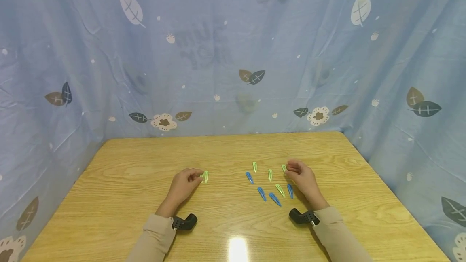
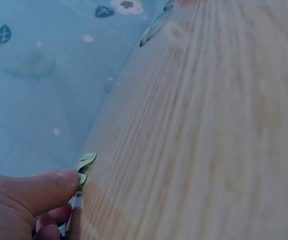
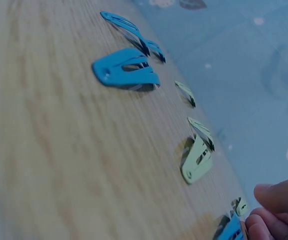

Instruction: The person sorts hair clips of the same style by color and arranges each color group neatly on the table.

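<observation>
My left hand [image 1: 183,187] is at the left of the table, its thumb and fingertips pinching a light green hair clip [image 2: 82,178]. Right beside that one lies another green hair clip [image 1: 206,176], roughly parallel to it. My right hand [image 1: 305,179] hovers at the right, fingers loosely bent and holding nothing that shows. Closest to its fingertips is a green hair clip [image 1: 283,168], partly covered by the hand in the head view. A blue hair clip [image 1: 290,191] lies just below these fingers; the right wrist view shows its end [image 3: 230,229] near them.
Between the hands, several more clips lie scattered: green ones [image 1: 270,175] and blue ones [image 1: 262,193]. The wooden table [image 1: 120,213] ends at a blue patterned curtain [image 1: 218,51] behind and at both sides. Each wrist wears a black camera mount [image 1: 185,222].
</observation>
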`<action>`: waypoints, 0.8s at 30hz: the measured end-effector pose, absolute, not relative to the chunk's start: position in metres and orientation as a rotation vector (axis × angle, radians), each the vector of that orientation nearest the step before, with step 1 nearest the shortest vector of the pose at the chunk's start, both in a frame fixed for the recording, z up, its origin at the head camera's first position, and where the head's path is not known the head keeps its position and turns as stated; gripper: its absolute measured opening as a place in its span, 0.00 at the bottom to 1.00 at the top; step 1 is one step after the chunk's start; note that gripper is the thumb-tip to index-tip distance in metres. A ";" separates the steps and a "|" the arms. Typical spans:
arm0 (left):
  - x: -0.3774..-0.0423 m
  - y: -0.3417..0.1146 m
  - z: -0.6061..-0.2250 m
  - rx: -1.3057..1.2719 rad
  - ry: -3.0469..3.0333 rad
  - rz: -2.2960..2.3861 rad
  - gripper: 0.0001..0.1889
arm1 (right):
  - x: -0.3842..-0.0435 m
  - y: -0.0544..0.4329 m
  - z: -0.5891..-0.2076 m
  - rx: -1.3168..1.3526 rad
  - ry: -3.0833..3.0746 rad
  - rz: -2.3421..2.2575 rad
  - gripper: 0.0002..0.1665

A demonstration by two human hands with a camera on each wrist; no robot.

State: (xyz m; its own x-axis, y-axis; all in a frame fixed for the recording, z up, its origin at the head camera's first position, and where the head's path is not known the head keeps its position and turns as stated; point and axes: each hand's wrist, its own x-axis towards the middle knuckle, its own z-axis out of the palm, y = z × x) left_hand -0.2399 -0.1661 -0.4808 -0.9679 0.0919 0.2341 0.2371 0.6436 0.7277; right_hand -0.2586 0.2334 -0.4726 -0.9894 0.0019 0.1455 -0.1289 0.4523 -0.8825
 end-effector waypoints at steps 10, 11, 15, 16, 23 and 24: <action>-0.241 -0.167 -0.482 -0.268 -2.675 -1.222 0.10 | -0.266 0.229 -0.473 0.037 -2.652 1.349 0.19; -0.241 -0.167 -0.482 -0.266 -2.675 -1.223 0.10 | -0.267 0.229 -0.473 0.031 -2.662 1.327 0.19; -0.241 -0.167 -0.483 -0.266 -2.671 -1.236 0.10 | -0.270 0.227 -0.470 0.022 -2.691 1.252 0.18; -0.241 -0.167 -0.482 -0.266 -2.669 -1.241 0.10 | -0.270 0.227 -0.469 0.024 -2.698 1.234 0.18; -0.241 -0.167 -0.484 -0.271 -2.664 -1.258 0.10 | -0.267 0.226 -0.465 0.038 -2.717 1.205 0.16; -0.241 -0.167 -0.484 -0.267 -2.664 -1.256 0.10 | -0.267 0.226 -0.464 0.036 -2.716 1.211 0.16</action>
State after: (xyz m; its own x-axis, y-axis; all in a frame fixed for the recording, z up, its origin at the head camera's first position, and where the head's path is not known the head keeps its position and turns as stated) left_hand -0.2413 -0.1673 -0.4837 -0.9668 0.0837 0.2413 0.2394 0.6262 0.7420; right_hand -0.2665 0.2260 -0.4645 -0.9858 0.0460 0.1618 -0.0896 0.6705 -0.7364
